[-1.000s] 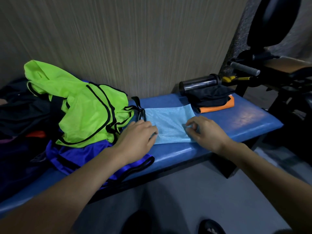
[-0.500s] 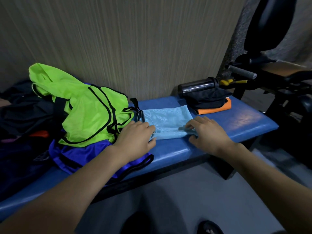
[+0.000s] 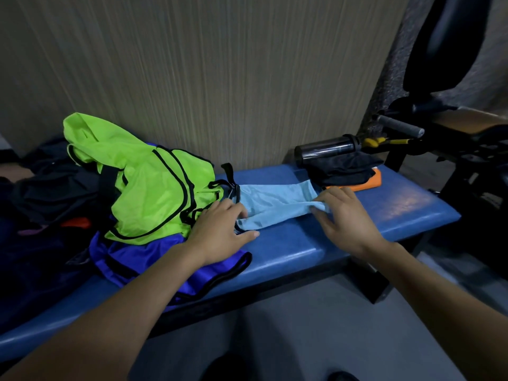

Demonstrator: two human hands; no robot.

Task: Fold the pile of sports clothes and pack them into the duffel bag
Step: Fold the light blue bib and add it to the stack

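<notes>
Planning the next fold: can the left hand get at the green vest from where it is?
Probably yes. The left hand rests at the light blue cloth, right beside the green vest, which lies uncovered on top of the pile.

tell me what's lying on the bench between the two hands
In the head view, a light blue cloth spans the blue bench between the left hand and right hand; both hands touch its ends.
</notes>
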